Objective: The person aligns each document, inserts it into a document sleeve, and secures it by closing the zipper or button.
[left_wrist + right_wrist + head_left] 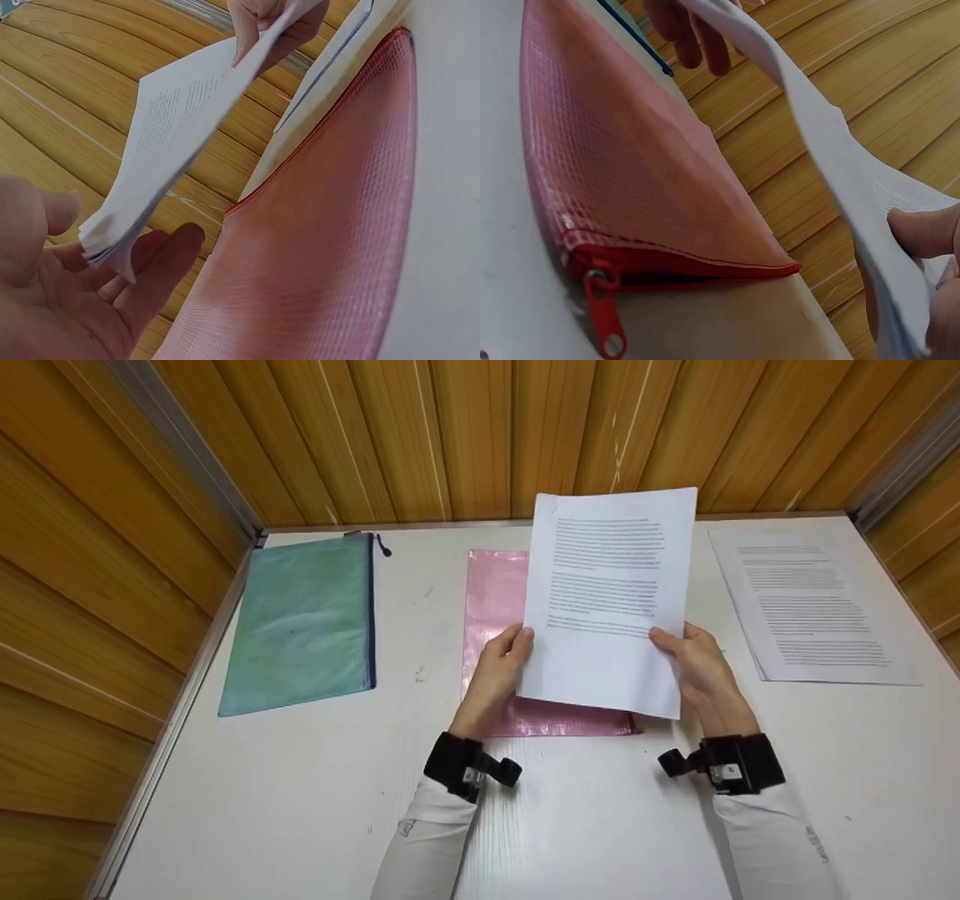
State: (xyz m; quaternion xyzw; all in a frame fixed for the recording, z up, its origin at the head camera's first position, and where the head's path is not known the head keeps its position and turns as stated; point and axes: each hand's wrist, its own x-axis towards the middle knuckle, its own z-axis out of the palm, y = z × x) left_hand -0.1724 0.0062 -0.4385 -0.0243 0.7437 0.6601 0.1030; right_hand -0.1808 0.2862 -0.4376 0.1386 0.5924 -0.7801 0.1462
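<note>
A small stack of printed sheets (600, 660) is held up and tilted in front of me. My right hand (705, 667) grips its right edge, thumb on the front and fingers behind. At the left edge is my left hand (499, 671); in the left wrist view its thumb stands off the paper, with loosely spread fingers behind the sheets (169, 142). Below lies a pink mesh zip pouch (491, 585), partly hidden by the paper. The right wrist view shows a dark gap along its red zipper edge (682, 270) and a red zipper pull (604, 315) at the near corner.
A green zip pouch (307, 622) with a dark blue zipper lies at the left of the white table (300, 795). Another pile of printed sheets (817, 615) is on the right. Wood-patterned panels (480, 435) enclose the back and sides.
</note>
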